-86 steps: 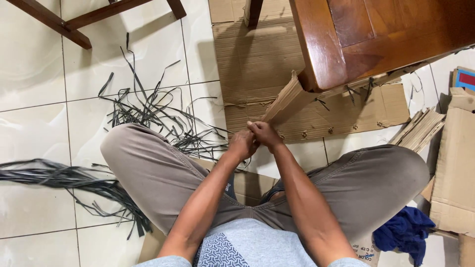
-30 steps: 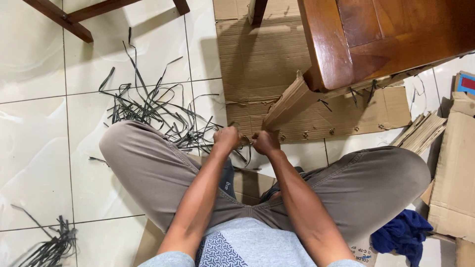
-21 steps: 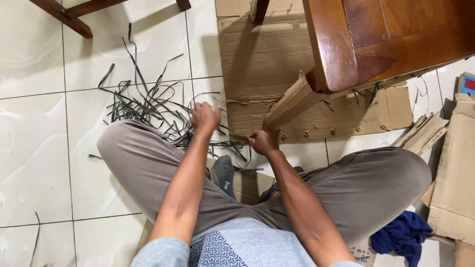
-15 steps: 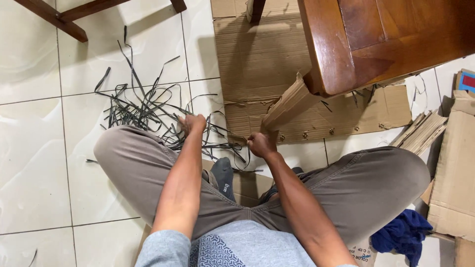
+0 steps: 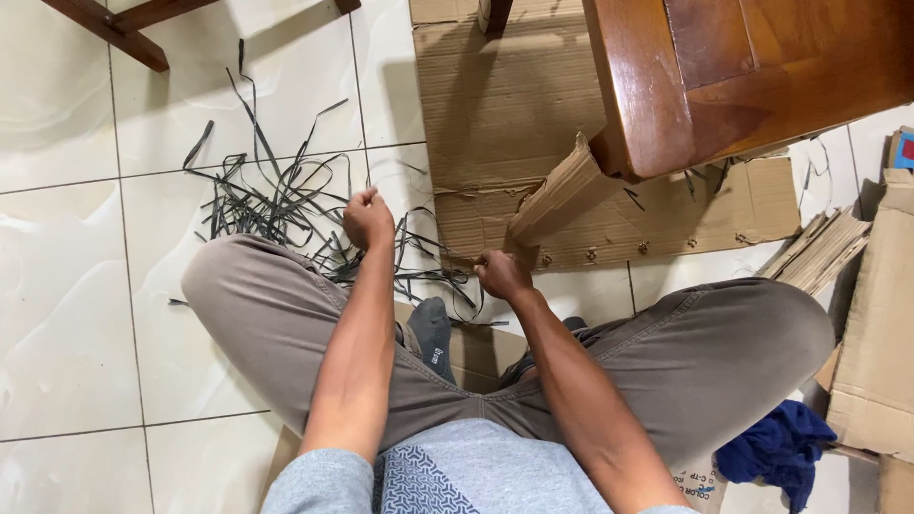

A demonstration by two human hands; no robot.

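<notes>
I sit cross-legged on a tiled floor. My right hand (image 5: pixel 503 273) grips the lower end of a folded cardboard piece (image 5: pixel 560 193) that leans up toward the wooden table. My left hand (image 5: pixel 368 217) is closed in a fist out to the left, above my left knee, and seems to pinch a thin dark strip (image 5: pixel 433 255) that runs back toward my right hand. Just beyond the left hand, a heap of thin dark strips (image 5: pixel 262 195) lies on the tiles.
A flat cardboard sheet (image 5: pixel 495 95) lies under a brown wooden table (image 5: pixel 743 76). More cardboard pieces (image 5: pixel 881 314) are stacked at the right, and a blue cloth (image 5: pixel 776 449) lies by my right knee. Chair legs (image 5: pixel 119 29) stand at the top left.
My hands were together at the cardboard's end. The left hand has drawn away to the left, over the strip pile, while the right hand stayed on the cardboard.
</notes>
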